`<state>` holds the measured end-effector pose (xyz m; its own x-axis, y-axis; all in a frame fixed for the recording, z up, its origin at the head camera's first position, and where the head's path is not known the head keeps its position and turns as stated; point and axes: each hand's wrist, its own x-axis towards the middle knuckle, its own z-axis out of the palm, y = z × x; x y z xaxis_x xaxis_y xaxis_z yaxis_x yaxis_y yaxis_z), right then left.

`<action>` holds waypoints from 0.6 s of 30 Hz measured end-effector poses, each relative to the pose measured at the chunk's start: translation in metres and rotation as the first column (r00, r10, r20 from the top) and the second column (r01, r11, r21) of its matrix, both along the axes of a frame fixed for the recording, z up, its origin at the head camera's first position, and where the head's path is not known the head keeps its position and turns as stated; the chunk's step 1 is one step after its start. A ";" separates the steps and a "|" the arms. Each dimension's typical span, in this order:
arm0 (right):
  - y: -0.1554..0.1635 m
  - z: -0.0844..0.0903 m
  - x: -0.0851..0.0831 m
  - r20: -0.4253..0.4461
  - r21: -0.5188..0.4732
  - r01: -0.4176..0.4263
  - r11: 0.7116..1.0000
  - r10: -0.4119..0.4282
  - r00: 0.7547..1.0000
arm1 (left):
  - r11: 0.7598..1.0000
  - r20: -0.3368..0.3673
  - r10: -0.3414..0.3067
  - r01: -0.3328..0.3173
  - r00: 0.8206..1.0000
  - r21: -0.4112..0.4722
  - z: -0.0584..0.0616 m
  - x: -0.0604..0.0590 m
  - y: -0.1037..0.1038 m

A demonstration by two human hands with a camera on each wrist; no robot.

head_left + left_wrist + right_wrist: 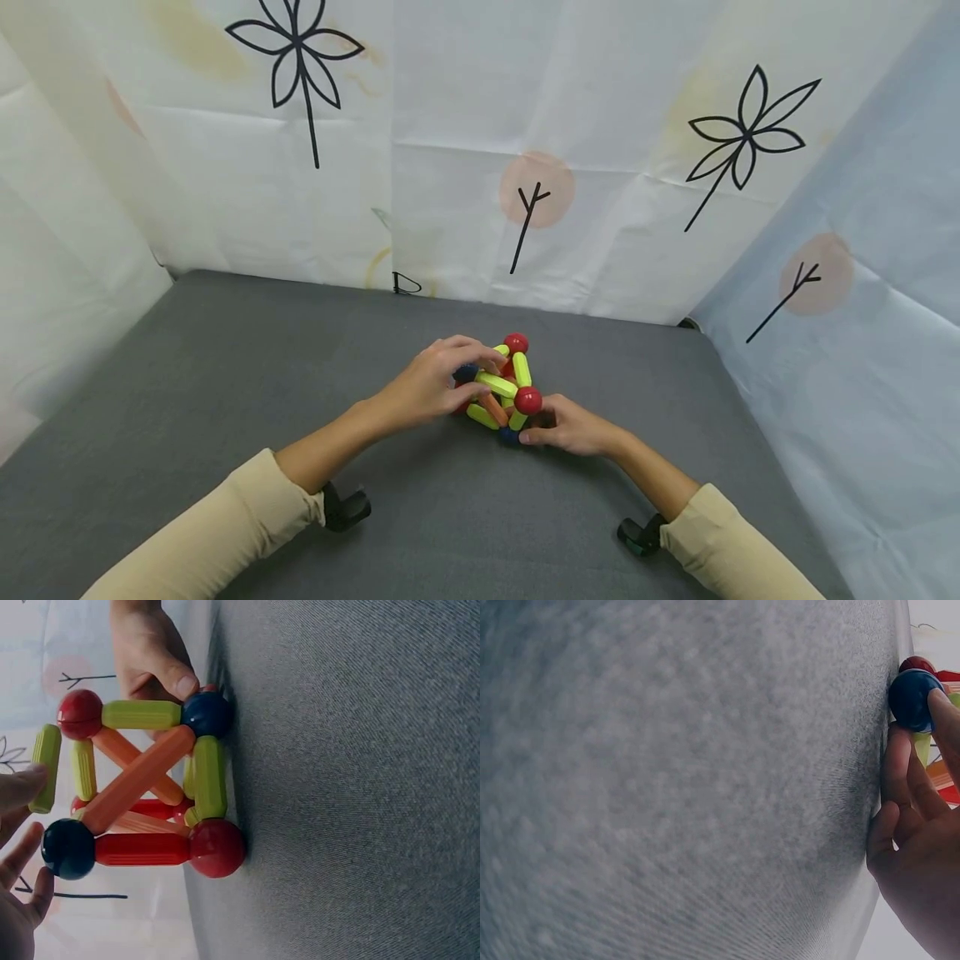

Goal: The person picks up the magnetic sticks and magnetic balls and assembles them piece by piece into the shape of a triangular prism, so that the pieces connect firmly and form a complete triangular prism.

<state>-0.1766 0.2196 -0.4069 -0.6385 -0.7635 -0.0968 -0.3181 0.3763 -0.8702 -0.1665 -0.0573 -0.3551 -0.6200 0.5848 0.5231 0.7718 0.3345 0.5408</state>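
A cube-like frame of toy building rods and balls point(494, 414) stands on the table between both hands. Its balls are red point(217, 847) and dark blue point(68, 849); its rods are yellow-green, orange point(139, 780) and red point(142, 849). At the top, my left hand point(431, 383) pinches a yellow-green rod point(46, 769), which sits slightly off the upper red ball point(79, 714). Other left fingers reach the upper blue ball. My right hand point(573, 427) grips the lower blue ball point(913, 700) at the near corner, thumb on it, with its other fingers close to the table.
A dark grey cloth-covered table point(315, 342) lies under everything. White printed curtains point(465, 125) close off the back and sides. Black straps with mounts point(347, 508) sit at both wrists by the beige sleeves point(247, 517).
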 end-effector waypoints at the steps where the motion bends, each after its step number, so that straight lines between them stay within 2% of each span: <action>1: 0.000 0.000 0.000 0.000 -0.002 0.000 1.000 0.000 1.000 | 1.000 -0.004 0.005 -0.005 1.000 -0.009 0.000 0.000 0.000; 7: 0.001 0.000 0.000 0.008 0.006 0.008 1.000 -0.008 1.000 | 0.998 -0.011 0.019 -0.019 1.000 -0.060 -0.004 -0.003 0.002; 11: 0.001 0.000 0.000 0.012 0.007 0.012 1.000 -0.012 1.000 | 0.998 0.020 0.008 -0.006 1.000 -0.068 -0.005 -0.007 0.003; 15: 0.002 0.000 0.001 0.010 0.005 0.013 1.000 -0.013 1.000 | 0.998 0.056 -0.025 0.028 0.998 -0.050 -0.007 -0.012 0.000; 18: 0.004 0.001 0.002 -0.007 0.008 0.007 1.000 -0.007 1.000 | 0.999 0.092 -0.046 0.047 0.995 -0.005 -0.008 -0.015 -0.007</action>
